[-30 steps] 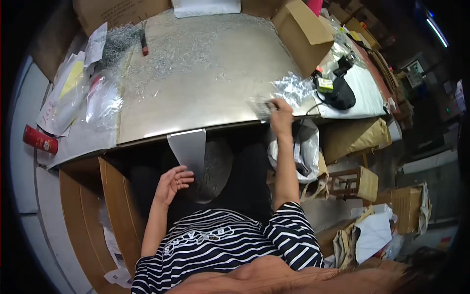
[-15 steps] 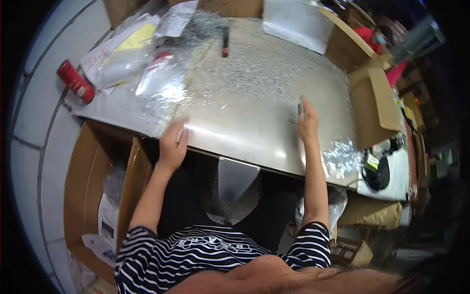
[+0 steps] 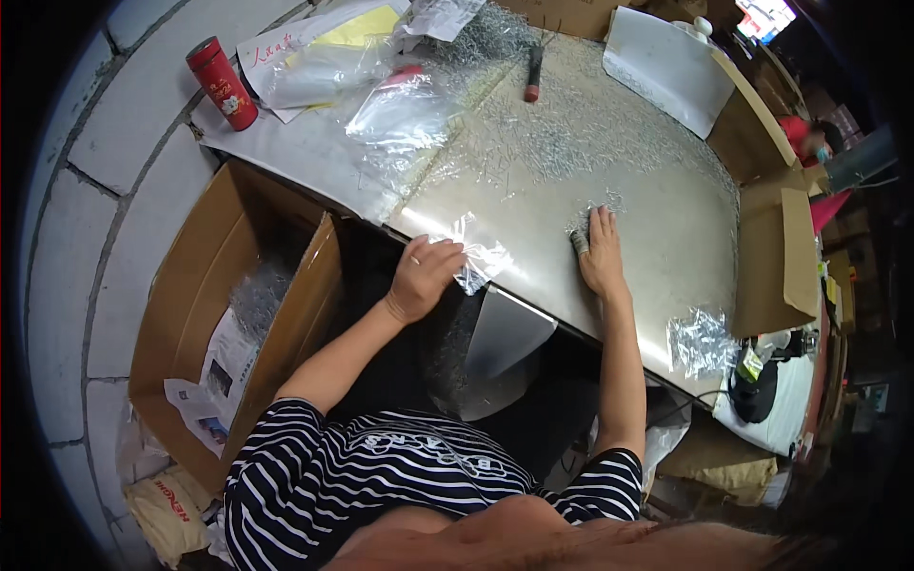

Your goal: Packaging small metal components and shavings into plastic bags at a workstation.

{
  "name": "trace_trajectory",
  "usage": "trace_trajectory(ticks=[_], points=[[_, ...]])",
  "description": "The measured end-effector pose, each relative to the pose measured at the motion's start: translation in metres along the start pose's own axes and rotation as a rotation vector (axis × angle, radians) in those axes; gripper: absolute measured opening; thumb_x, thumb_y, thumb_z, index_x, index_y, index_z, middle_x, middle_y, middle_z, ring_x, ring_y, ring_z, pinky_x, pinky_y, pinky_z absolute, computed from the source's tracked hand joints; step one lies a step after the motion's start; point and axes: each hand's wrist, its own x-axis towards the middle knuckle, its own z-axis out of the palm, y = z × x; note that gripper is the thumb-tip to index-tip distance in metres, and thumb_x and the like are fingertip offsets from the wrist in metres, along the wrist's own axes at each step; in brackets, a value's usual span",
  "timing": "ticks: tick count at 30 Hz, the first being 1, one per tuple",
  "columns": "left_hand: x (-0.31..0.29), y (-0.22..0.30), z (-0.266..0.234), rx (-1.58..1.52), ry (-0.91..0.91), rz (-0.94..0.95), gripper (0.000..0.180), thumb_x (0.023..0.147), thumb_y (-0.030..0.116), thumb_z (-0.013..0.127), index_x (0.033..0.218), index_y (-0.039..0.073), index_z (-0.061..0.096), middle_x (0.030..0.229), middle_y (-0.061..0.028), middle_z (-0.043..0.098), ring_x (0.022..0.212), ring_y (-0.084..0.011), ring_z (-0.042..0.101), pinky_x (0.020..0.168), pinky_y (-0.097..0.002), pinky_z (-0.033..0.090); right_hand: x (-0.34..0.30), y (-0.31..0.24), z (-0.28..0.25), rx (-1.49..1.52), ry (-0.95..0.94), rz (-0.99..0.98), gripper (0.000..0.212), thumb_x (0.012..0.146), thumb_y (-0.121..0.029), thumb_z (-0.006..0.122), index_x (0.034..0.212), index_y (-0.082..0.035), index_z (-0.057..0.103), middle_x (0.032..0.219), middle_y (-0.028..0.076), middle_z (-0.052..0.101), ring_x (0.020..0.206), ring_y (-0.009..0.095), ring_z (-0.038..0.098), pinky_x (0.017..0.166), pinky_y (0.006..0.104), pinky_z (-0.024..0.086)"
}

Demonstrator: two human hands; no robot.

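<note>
my left hand (image 3: 427,278) is curled at the near edge of the metal tabletop (image 3: 657,238), fingertips at the left end of what looks like a small clear plastic bag (image 3: 484,259); that thumb is hidden, so i cannot tell whether i am pinching the film or only pinning it. the bag lies across the edge.

my right hand (image 3: 601,249) is laid out with fingers straight and side by side, thumb apart with something like a dark wrap (image 3: 579,240) on it. its tips are at a few small metal pieces (image 3: 614,201).

as i judge it, the step in hand is gathering those pieces, with the bag kept close. the next move calls for curling my right fingers around them and steadying the film with my left.

farther out, a scatter of metal bits (image 3: 571,143) spreads toward the back, near a red-ended tool (image 3: 532,92). crumpled clear plastic (image 3: 703,343) lies to the right, a red canister (image 3: 225,90) stands far left, and an open cardboard box (image 3: 164,333) sits below it.
</note>
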Motion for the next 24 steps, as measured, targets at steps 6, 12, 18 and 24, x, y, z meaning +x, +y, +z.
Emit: trace_trajectory(ticks=[6, 12, 18, 24], points=[[0.04, 0.017, -0.023, -0.613, -0.073, -0.362, 0.008, 0.084, 0.004, 0.057, 0.077, 0.002, 0.054, 0.074, -0.0116, 0.053, 0.073, -0.0305, 0.053, 0.069, -0.0357, 0.043, -0.087, -0.084, -0.057, 0.54, 0.232, 0.022, 0.034, 0.09, -0.014, 0.057, 0.12, 0.0, 0.06, 0.13, 0.019, 0.057, 0.125, 0.032, 0.051, 0.107, 0.0374, 0.036], [0.017, 0.061, -0.032, -0.629, -0.547, -0.169, 0.011, 0.087, 0.01, 0.056, 0.083, 0.001, 0.059, 0.076, -0.0127, 0.055, 0.076, -0.027, 0.056, 0.069, -0.0353, 0.045, -0.131, -0.144, -0.039, 0.821, -0.205, 0.094, 0.028, 0.082, -0.014, 0.069, 0.104, 0.003, 0.063, 0.091, 0.013, 0.068, 0.087, 0.02, 0.064, 0.076, 0.0325, 0.051], [-0.019, 0.084, -0.031, -1.313, -0.445, -0.901, 0.009, 0.082, 0.001, 0.068, 0.09, -0.002, 0.067, 0.08, -0.0042, 0.066, 0.072, -0.0092, 0.061, 0.07, -0.0218, 0.049, -0.179, -0.146, -0.009, 1.112, 0.051, 0.321, 0.01, 0.085, -0.005, 0.068, 0.081, 0.0, 0.061, 0.069, -0.002, 0.058, 0.063, 0.004, 0.049, 0.057, 0.0193, 0.04], [-0.039, 0.097, -0.022, -1.182, -0.534, -0.863, 0.012, 0.089, 0.003, 0.059, 0.097, -0.002, 0.067, 0.066, -0.0014, 0.061, 0.057, -0.0072, 0.056, 0.054, -0.0207, 0.045, -0.205, -0.148, 0.013, 1.358, 0.062, 0.408, 0.006, 0.086, -0.003, 0.066, 0.083, 0.0, 0.062, 0.071, -0.003, 0.059, 0.064, 0.003, 0.05, 0.057, 0.019, 0.04]])
